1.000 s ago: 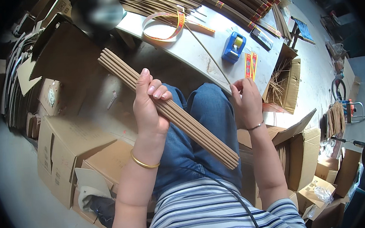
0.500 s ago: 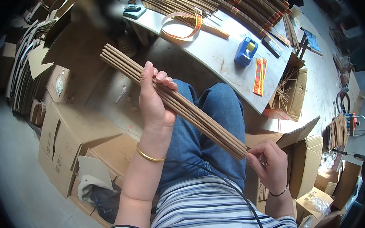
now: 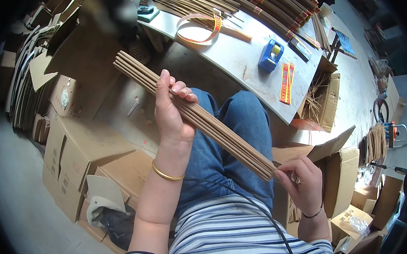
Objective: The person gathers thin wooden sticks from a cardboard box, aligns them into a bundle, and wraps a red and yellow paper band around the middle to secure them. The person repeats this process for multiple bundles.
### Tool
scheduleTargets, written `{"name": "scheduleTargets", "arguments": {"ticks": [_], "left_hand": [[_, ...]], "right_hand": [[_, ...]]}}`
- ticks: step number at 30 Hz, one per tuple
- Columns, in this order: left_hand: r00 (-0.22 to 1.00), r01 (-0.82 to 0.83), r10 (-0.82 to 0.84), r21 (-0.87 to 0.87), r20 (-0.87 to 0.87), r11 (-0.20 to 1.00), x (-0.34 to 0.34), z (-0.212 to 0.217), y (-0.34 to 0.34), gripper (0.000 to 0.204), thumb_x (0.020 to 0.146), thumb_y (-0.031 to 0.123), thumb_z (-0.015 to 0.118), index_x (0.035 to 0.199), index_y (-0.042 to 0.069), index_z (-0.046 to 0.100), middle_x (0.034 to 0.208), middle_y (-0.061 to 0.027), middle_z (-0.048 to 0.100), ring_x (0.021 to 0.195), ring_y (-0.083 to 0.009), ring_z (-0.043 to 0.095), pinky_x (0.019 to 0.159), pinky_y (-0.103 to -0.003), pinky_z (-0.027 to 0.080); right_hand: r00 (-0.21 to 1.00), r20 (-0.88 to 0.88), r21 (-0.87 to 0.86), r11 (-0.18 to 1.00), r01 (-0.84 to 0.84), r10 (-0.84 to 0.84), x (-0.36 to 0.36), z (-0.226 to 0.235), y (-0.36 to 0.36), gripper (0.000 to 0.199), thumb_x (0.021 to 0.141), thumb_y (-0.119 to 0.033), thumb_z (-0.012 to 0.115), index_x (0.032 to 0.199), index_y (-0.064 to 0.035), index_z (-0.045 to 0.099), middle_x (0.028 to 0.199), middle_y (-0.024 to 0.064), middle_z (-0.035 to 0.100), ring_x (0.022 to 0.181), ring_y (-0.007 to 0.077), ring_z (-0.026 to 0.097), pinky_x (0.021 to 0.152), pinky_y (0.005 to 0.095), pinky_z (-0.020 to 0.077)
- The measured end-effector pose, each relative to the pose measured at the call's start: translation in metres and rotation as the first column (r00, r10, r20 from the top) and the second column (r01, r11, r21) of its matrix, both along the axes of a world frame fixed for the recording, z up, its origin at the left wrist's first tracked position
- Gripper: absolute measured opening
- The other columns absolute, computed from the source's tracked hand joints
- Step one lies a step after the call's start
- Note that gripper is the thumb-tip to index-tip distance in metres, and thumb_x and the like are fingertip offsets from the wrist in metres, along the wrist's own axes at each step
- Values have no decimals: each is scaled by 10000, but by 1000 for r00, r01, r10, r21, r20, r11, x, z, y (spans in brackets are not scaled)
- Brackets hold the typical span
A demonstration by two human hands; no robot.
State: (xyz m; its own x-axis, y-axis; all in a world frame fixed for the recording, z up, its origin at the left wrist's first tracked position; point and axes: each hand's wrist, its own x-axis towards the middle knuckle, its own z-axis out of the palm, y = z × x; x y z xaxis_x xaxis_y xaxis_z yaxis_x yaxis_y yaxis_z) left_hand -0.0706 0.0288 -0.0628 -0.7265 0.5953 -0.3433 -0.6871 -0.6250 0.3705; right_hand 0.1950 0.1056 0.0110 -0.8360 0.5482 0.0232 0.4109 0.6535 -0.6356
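Note:
A bundle of brown incense sticks slants across my lap from upper left to lower right. My left hand is closed around its middle, thumb on top and fingertips curling over the far side. At the bundle's near right end, my right hand is closed, its thumb and forefinger pinched against the edge of the stick ends. Exactly what lies between those two fingertips is mostly hidden.
On the white table ahead lie loose sticks, banded bundles, a looped red-yellow strip, flat strips and a blue tape dispenser. Cardboard boxes stand at left; an open carton is beside my right hand.
Both hands keep their grip, and the bundle's near end has dipped very slightly. The table and its things sit slightly further left in the picture.

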Motion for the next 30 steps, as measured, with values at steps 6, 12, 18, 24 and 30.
{"name": "scheduleTargets", "arguments": {"ticks": [6, 12, 18, 24, 30], "left_hand": [[999, 50, -50, 7, 3, 999, 18, 2, 6, 297, 944, 308, 632, 732, 167, 477, 591, 89, 458, 515, 0, 471, 493, -155, 456], [990, 133, -129, 81, -50, 988, 34, 7, 15, 295, 985, 269, 560, 733, 165, 446, 567, 89, 420, 502, -5, 448, 485, -166, 438], [965, 227, -201, 156, -167, 961, 34, 13, 19, 317, 991, 286, 544, 730, 169, 407, 570, 85, 382, 493, -7, 414, 493, -179, 405], [926, 357, -279, 346, -254, 868, 5, 35, 26, 228, 1015, 228, 466, 809, 135, 441, 566, 56, 387, 479, -43, 413, 511, -217, 416], [526, 295, -73, 101, -848, 950, -18, 132, 80, 240, 938, 209, 650, 798, 105, 485, 588, 21, 472, 496, -55, 495, 488, -200, 422]], "right_hand": [[996, -53, -5, 997, -76, 75, -33, -2, 4, 142, 780, -39, 734, 827, -30, 600, 759, 79, 568, 636, 223, 601, 552, 317, 481], [956, -243, -50, 982, -181, 163, -87, -20, 18, 232, 771, -132, 766, 876, -37, 583, 775, 81, 536, 685, 235, 585, 601, 317, 477], [935, -268, -661, 662, -354, 233, -110, -46, 32, 477, 800, -351, 784, 937, 2, 494, 750, 87, 575, 676, 174, 613, 605, 297, 499], [926, -195, -951, 170, -260, 324, -121, -41, 45, 287, 886, -258, 705, 872, -34, 527, 604, -5, 538, 496, 70, 526, 457, 204, 412], [819, -542, -375, 818, -436, 188, -172, -35, 81, 272, 813, -226, 740, 919, -31, 584, 683, 86, 591, 592, 164, 558, 580, 281, 467]]}}
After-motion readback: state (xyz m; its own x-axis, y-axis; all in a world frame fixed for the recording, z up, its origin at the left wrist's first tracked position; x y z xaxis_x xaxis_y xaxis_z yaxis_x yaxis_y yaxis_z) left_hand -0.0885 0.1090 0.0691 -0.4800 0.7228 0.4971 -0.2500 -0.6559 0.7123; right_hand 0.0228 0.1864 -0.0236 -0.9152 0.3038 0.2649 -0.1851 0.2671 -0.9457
